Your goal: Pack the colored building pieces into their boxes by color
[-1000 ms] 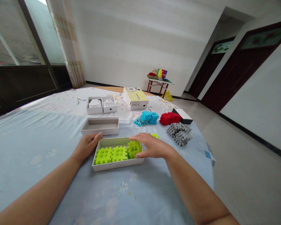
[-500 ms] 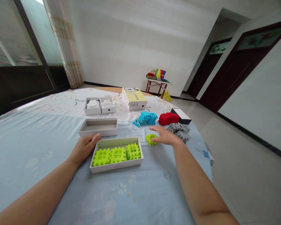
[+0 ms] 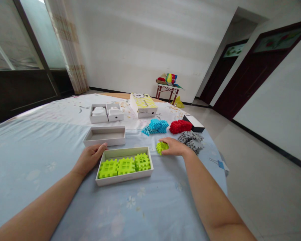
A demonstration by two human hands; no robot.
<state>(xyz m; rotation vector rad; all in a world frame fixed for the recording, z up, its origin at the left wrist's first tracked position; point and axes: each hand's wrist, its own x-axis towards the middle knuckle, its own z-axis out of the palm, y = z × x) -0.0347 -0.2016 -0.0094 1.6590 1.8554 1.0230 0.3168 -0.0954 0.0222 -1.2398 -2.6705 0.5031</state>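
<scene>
My right hand (image 3: 174,146) is closed around a small stack of lime-green interlocking blocks (image 3: 161,147), thumb on the near side and fingers over the far side. The stack is at the tablecloth, right of a shallow white box (image 3: 124,179). Inside that box lie lime-green blocks (image 3: 125,166) with window-like grids, filling its nearer part. My left hand (image 3: 89,158) rests at the box's back left corner, its fingers curled and thumb against the rim; part of the fingers is hidden.
Behind the left hand stands another shallow box (image 3: 105,136). Blue blocks (image 3: 158,126), red blocks (image 3: 180,127) and grey blocks (image 3: 191,140) lie in piles farther right, by a black-and-white box (image 3: 194,123). A yellow-and-white carton (image 3: 143,105) and a divided white box (image 3: 98,117) stand farther back.
My right hand has lowered and its fingers have closed on the green block stack. The left hand stays at the box corner.
</scene>
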